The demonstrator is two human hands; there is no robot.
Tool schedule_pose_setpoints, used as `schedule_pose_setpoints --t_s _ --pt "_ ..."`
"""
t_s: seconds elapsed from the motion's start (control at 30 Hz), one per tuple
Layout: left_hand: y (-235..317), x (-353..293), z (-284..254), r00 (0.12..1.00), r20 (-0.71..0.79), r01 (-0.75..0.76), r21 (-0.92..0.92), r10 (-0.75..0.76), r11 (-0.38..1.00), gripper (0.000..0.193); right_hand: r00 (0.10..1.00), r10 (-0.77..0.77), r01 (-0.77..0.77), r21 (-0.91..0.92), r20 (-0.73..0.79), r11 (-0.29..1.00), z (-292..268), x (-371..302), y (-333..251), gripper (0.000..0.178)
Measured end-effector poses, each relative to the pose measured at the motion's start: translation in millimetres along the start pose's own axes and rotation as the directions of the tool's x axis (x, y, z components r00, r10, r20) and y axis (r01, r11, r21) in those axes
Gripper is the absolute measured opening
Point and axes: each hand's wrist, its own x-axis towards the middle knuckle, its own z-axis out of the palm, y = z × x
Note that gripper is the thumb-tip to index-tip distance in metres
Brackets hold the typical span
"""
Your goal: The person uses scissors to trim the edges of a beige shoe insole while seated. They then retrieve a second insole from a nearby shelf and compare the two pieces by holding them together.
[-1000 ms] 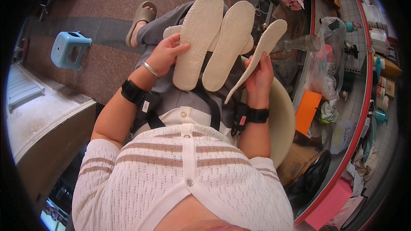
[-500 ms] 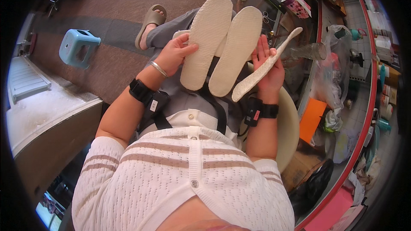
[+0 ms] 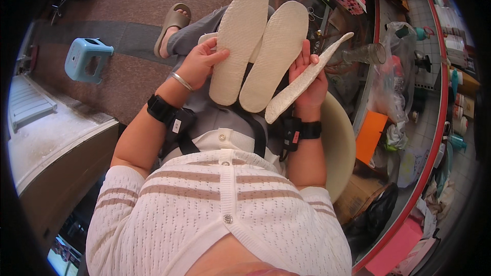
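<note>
Under left hand [image 3: 200, 64], insole [image 3: 239, 46] edge partly hidden.

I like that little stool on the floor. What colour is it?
The plastic stool is light blue, seen best in the head view, on the brown floor.

Two insoles [image 3: 258, 51] side by side on lap; third insole [image 3: 307, 79] right; stool [image 3: 87, 59] far left.

Seated, both forearms bent inward over lap. Left hand [image 3: 199, 64] curled, thumb and fingers pinching closed, wrist banded, resting above the left thigh. Right hand [image 3: 307, 79] raised palm-up beside it, fingers [image 3: 306, 53] extended upward, thumb clamping, wrist strapped.
</note>
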Motion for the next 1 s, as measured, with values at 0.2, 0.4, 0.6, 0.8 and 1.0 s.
schedule_pose_setpoints --t_s 0.2,0.4,0.6,0.8,1.0 --pt "-1.4 1.4 -1.9 1.000 -0.001 -0.004 0.011 0.004 1.000 0.038 0.997 0.008 -0.007 -0.016 0.082 1.000 -4.9 1.2 -1.1 0.019" --pt "-0.9 1.2 -1.9 1.000 -0.015 0.004 0.013 -0.004 1.000 0.038 0.997 0.008 -0.008 -0.004 0.073 1.000 -2.1 -0.5 -0.5 0.017" --pt "-4.5 2.6 -2.4 0.999 -0.015 -0.028 -0.012 0.028 1.000 0.039 0.994 0.011 -0.010 -0.011 0.106 1.000 -1.3 -0.8 -0.1 0.015" --pt "0.5 -1.2 0.0 1.000 -0.001 -0.003 0.000 0.003 1.000 0.038 0.999 0.021 -0.025 0.090 0.047 0.996 -0.1 -0.8 0.1 0.016" --pt "-0.4 -1.4 -3.4 1.000 0.014 0.003 -0.012 -0.003 1.000 0.034 0.997 0.017 -0.020 0.043 0.078 0.999 -5.6 -1.3 -1.8 0.016"
